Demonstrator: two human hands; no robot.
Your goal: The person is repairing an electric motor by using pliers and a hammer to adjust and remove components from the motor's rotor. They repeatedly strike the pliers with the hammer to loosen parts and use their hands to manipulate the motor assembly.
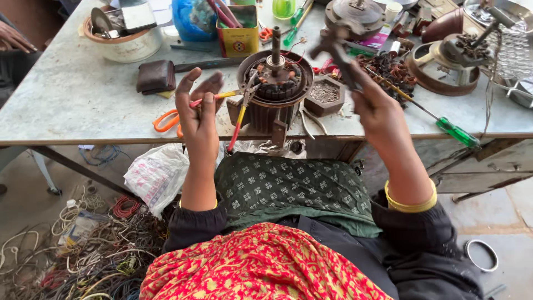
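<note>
— Left hand (198, 114)?
— Hovering raised above the near edge of the bench (72, 100), fingers loosely curled and spread, palm facing away, gripping nothing. Orange-handled scissors (166, 120) lying just to its left, red-and-yellow pliers (240, 114) leaning just to its right.

— Right hand (375, 105)?
— Lifted over the bench too, fingers closing round a dark tool (333, 50), blurred, kind not possible to tell. Green-handled screwdriver (444, 125) lying just to its right, running past the wrist.

— And between the two hands?
— Dark round motor stator (275, 83) sitting on the bench, shaft pointing up, copper windings showing around the core. Small square tray (325, 94) resting just beside it, toward the right hand.

— Beyond the left hand?
— Brown wallet-like block (156, 76) lying further back, white bowl of odds and ends (125, 41) sitting beyond that.

— Below the left hand?
— Tangle of wires (83, 255) piling on the floor.
</note>
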